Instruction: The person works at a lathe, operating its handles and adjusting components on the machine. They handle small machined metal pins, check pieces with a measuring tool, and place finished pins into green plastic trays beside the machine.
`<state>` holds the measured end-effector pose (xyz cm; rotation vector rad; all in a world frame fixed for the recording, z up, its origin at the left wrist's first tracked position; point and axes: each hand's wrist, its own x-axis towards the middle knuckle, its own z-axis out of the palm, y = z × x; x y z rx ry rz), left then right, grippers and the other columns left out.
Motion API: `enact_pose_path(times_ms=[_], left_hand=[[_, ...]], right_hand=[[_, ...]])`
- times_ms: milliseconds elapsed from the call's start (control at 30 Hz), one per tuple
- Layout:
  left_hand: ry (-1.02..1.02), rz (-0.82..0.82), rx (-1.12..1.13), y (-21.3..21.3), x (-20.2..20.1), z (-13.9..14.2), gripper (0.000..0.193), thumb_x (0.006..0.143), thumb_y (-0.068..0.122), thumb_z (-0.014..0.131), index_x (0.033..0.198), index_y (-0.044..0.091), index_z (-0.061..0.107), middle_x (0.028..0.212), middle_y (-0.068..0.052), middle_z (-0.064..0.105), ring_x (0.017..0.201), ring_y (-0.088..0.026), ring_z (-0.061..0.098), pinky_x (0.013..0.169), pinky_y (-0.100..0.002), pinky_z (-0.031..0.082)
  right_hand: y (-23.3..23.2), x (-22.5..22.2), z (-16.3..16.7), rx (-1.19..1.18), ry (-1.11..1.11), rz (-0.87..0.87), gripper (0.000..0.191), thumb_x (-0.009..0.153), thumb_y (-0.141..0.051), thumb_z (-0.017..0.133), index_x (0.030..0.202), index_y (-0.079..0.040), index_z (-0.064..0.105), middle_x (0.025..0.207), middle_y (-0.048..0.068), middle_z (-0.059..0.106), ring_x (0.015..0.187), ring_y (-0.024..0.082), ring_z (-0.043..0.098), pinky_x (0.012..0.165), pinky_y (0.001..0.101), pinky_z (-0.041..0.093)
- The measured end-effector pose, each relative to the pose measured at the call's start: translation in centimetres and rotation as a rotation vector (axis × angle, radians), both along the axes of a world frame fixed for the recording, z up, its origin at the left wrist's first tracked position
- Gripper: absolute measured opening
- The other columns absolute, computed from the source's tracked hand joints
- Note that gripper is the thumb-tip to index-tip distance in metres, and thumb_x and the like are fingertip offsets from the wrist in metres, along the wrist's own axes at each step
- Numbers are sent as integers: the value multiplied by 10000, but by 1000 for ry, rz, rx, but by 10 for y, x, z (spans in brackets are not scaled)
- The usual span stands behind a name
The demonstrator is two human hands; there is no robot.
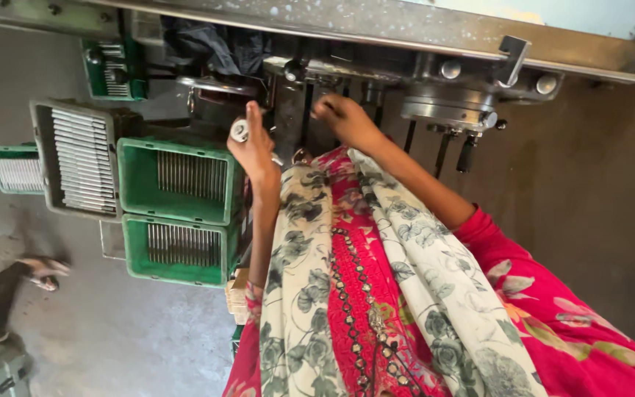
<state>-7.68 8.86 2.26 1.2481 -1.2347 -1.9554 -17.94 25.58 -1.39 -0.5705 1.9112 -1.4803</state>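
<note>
— Metal, small and round, is what we pinch in our left hand (pixel 253 147): a silver cylindrical part (pixel 239 131), held up just before the machine (pixel 376 88); fingers closed on it.

— And our right hand (pixel 343 117)?

— Well apart from the left, reaching into the dark works of the machine; we cannot tell whether it grips anything; green crates (pixel 178 180) of metal rods stand beside us on the grey floor (pixel 112 331).

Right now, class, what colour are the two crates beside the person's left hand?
Green, seen in the head view: the crates hold rows of thin metal pieces.
</note>
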Motion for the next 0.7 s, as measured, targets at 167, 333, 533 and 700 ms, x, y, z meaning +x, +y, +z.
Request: enact_pose_path(times_ms=[167, 333, 533, 700], left_hand=[[216, -50, -172, 8, -10, 5, 231, 984, 138, 736, 801, 25, 649, 782, 25, 648, 682, -32, 555, 580, -223, 409], [221, -78, -211, 19, -7, 20, 299, 977, 101, 733, 735, 43, 569, 755, 3, 652, 696, -67, 651, 614, -227, 491], [67, -253, -799, 5, 5, 60, 367, 927, 137, 800, 702, 56, 522, 667, -28, 681, 616, -87, 680, 541, -244, 485], [107, -241, -1157, 1, 6, 68, 421, 845, 116, 824, 655, 41, 456, 587, -108, 459, 507, -278, 467, 515, -389, 351]], right_hand=[[-37, 14, 67, -279, -693, -73, 279, 1115, -317, 451, 1039, -88, 592, 695, -17, 537, 495, 68, 348, 429, 257, 255], [-38, 18, 79, -325, -847, -80, 282, 1122, -310, 442, 1059, -79, 593, 709, 6, 569, 471, 63, 313, 418, 252, 236], [-30, -15, 92, -122, -837, 170, 276, 1103, -316, 449, 999, -98, 582, 690, -9, 567, 422, 47, 286, 366, 249, 199], [-35, -17, 89, -67, -635, 187, 278, 1114, -327, 525, 977, -93, 587, 690, -47, 496, 512, 38, 364, 444, 235, 261]])
